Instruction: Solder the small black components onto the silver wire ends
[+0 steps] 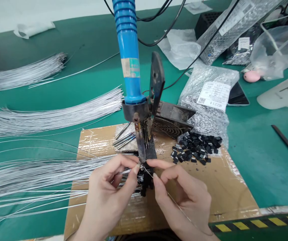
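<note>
Under soldering iron (129, 57) tip: left hand (108, 197) fingers pinch wire; right hand (181, 197) pinches solder strand; cardboard (224, 187) edge near.

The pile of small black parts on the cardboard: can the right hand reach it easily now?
Probably yes. The pile of small black parts lies just beyond the right hand, with bare cardboard between, though its fingers pinch a thin wire.

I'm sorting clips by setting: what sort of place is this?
Probably a small electronics assembly bench: a blue-handled soldering iron fixed upright in a stand, bundles of thin wire on the green table, and a pile of small black components.
</note>
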Available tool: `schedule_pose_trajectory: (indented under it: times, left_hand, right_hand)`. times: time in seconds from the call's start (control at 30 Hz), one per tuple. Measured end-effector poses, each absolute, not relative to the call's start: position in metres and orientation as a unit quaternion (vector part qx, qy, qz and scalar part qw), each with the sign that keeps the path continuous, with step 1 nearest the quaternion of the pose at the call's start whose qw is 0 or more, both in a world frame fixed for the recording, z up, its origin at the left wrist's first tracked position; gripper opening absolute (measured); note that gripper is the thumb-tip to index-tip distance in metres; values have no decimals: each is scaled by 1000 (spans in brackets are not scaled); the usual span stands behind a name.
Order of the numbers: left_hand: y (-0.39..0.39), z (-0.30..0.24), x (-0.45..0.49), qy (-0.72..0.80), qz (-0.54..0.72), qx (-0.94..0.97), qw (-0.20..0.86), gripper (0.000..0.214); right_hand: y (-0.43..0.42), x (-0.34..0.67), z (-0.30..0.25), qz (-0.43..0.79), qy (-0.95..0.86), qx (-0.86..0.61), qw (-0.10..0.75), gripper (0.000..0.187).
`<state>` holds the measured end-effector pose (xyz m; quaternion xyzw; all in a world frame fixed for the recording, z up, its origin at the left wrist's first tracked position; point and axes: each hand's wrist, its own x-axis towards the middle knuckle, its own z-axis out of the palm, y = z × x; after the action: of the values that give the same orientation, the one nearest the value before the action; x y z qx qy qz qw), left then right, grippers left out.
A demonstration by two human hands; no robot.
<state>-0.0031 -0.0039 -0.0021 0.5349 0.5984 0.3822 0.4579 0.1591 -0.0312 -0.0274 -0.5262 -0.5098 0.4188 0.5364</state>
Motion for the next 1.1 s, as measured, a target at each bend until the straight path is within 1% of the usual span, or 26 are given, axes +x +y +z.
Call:
schedule_pose_trajectory:
  times: [0.23,0.83,1.1]
  left_hand:
    - [-1,-1,-2,579,387,541,472,17]
    - [-4,-1,-3,592,377,544,460,15]
    - [-6,1,-3,580,398,541,460,19]
  right_hand:
    - [-30,160,-28,407,-515,-533,535,17]
    - [-31,158,-28,420,-508,-520,544,16]
    - [-32,159,-30,418,-516,-509,547,17]
